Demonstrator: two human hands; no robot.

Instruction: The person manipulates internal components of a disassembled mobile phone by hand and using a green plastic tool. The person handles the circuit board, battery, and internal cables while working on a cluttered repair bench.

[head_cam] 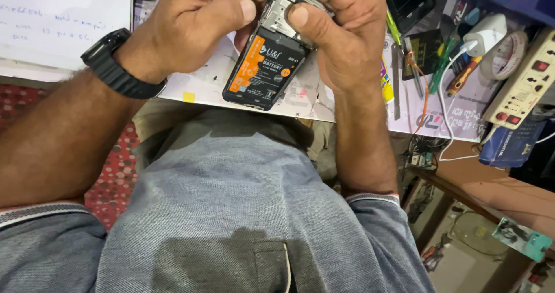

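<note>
Hands, left [199,21] and right [341,32], grip opened phone [270,50] (battery [263,67] exposed)

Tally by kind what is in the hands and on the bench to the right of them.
Hands: 2, left hand and right hand, both gripping the phone
Opened phone with its battery showing: 1
Power strip: 1
White charger plug: 1
Tape roll: 1
Total: 6
</note>
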